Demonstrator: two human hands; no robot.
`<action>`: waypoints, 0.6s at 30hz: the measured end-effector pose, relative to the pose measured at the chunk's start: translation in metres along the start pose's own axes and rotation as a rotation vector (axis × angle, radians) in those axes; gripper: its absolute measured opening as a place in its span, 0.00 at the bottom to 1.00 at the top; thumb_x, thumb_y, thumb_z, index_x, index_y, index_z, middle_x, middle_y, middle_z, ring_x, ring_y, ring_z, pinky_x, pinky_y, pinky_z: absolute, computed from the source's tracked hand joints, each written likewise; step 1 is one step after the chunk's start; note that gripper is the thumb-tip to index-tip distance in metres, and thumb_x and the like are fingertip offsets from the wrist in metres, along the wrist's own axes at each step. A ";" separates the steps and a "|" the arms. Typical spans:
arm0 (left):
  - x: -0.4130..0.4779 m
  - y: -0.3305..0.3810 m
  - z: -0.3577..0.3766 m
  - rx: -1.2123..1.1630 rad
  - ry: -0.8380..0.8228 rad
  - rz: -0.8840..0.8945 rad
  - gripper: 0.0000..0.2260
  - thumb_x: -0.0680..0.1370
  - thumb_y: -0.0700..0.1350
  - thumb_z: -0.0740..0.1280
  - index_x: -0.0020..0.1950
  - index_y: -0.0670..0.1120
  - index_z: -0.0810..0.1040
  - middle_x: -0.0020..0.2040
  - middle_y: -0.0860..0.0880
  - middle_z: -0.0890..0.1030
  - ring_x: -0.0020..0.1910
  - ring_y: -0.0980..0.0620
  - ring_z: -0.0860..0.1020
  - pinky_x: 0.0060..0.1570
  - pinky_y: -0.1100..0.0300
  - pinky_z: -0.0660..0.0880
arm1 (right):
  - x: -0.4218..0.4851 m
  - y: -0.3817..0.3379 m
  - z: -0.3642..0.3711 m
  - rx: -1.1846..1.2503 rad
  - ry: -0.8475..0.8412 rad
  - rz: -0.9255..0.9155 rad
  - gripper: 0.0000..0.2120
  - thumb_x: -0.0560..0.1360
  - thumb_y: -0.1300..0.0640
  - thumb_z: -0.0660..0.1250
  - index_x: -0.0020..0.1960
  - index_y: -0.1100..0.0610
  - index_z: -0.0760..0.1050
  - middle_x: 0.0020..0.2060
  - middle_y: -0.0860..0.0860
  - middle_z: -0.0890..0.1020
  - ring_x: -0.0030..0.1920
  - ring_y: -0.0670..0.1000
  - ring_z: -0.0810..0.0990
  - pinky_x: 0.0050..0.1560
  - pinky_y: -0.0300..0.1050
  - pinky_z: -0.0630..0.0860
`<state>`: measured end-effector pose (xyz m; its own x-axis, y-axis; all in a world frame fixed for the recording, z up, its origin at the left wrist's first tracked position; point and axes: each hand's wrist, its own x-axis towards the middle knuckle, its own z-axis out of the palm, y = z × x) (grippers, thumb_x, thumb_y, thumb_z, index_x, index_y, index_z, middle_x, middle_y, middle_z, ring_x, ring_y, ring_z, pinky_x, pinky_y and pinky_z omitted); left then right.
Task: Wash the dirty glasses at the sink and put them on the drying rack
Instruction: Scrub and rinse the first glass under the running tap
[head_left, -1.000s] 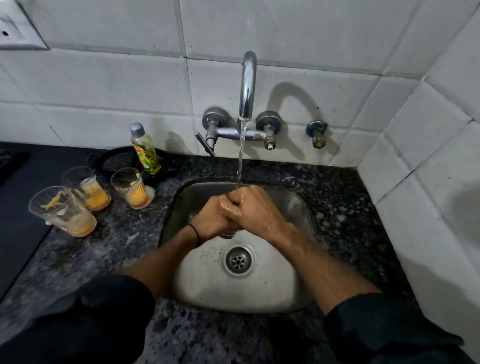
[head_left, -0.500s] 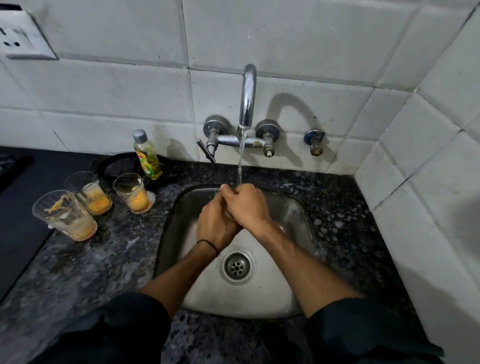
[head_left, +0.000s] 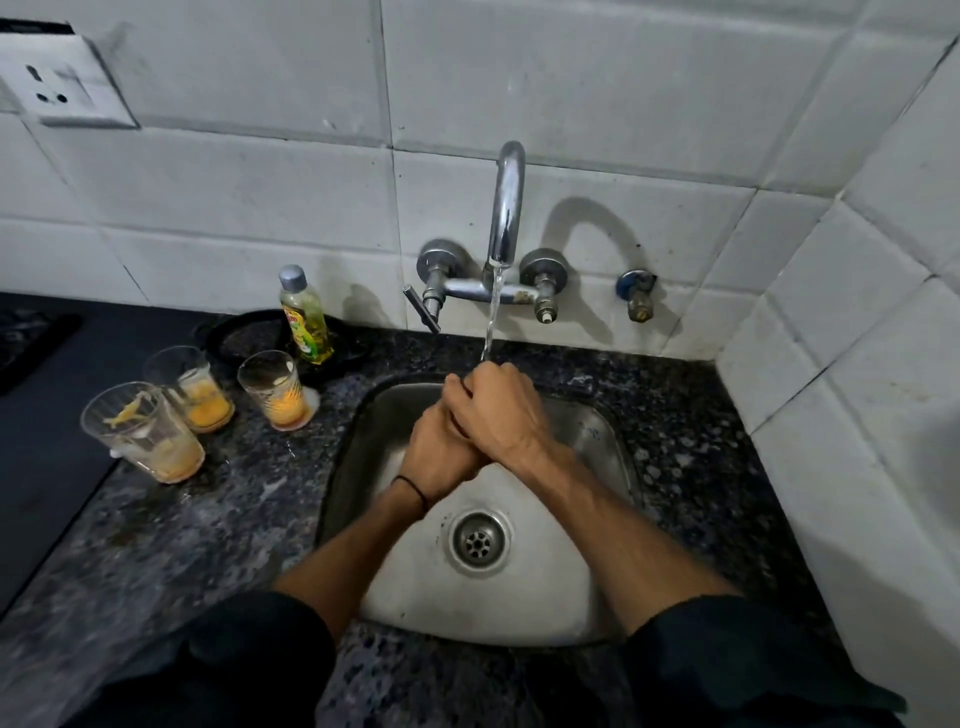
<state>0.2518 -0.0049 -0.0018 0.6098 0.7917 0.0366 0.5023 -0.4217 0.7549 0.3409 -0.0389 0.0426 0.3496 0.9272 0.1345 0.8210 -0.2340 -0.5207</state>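
Three dirty glasses with orange residue stand on the dark granite counter left of the sink: a front one (head_left: 143, 431), a back one (head_left: 189, 387) and one nearest the basin (head_left: 272, 387). Over the steel sink (head_left: 519, 587) my left hand (head_left: 434, 454) and my right hand (head_left: 501, 410) are pressed together under the running water from the tap (head_left: 506, 202). The right hand lies over the left, with the fingers of both curled. No glass shows between them, and whatever is inside the clasp is hidden.
A bottle of green dish liquid (head_left: 306, 317) stands behind the glasses, next to a black round object (head_left: 249, 338). A dark mat (head_left: 47, 415) covers the counter's left part. Tiled walls close in the back and the right. A wall socket (head_left: 57, 83) sits at the upper left.
My clasped hands have shifted back towards the tap, with the right hand sliding over the left. The camera has tilted up slightly. The glasses have not moved.
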 end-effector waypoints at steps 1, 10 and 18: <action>0.005 -0.003 -0.007 0.013 -0.085 0.007 0.07 0.72 0.45 0.71 0.44 0.49 0.74 0.39 0.55 0.77 0.37 0.59 0.77 0.39 0.67 0.72 | -0.006 0.003 -0.007 0.006 -0.031 -0.152 0.21 0.82 0.51 0.60 0.37 0.60 0.79 0.31 0.55 0.77 0.32 0.53 0.74 0.38 0.47 0.72; -0.013 0.013 0.015 -0.322 0.257 -0.198 0.19 0.68 0.53 0.70 0.57 0.50 0.77 0.45 0.50 0.84 0.45 0.52 0.82 0.45 0.53 0.80 | 0.012 0.005 0.009 0.063 -0.004 0.178 0.21 0.80 0.46 0.61 0.31 0.56 0.71 0.34 0.55 0.80 0.40 0.59 0.81 0.42 0.48 0.74; 0.008 -0.003 -0.037 -0.527 -0.278 -0.110 0.14 0.67 0.44 0.79 0.49 0.45 0.81 0.35 0.48 0.84 0.32 0.54 0.81 0.29 0.63 0.75 | 0.002 0.022 0.001 0.817 0.133 0.263 0.18 0.79 0.58 0.67 0.30 0.56 0.76 0.22 0.48 0.76 0.23 0.46 0.74 0.27 0.39 0.70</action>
<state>0.2325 0.0189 0.0210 0.7445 0.6431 -0.1794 0.2437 -0.0116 0.9698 0.3590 -0.0420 0.0301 0.5743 0.8186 -0.0049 0.1424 -0.1058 -0.9841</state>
